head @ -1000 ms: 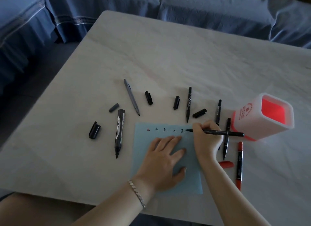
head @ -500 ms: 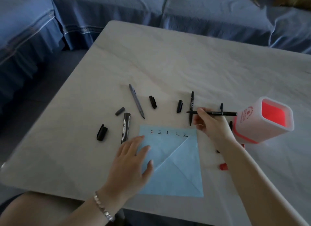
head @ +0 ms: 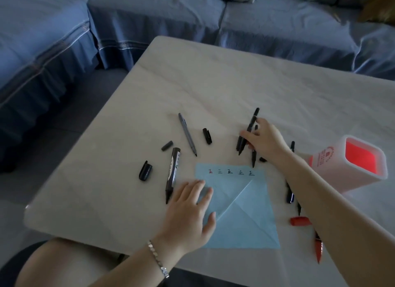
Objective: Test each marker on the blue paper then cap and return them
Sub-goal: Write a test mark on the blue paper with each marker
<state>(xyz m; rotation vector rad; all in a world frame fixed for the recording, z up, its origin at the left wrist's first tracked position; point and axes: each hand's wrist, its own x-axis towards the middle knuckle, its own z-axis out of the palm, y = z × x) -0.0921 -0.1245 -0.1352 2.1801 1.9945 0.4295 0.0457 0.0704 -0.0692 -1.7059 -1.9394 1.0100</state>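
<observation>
Our left hand (head: 190,209) lies flat on the blue paper (head: 245,222). Our right hand (head: 265,141) grips a black marker (head: 253,121) just beyond the paper's far edge. We should push its cap on straight.

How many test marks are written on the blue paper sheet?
5, in one row along the far edge of the blue paper sheet: one red mark at the left, then four dark marks rightwards. None looks hidden.
</observation>
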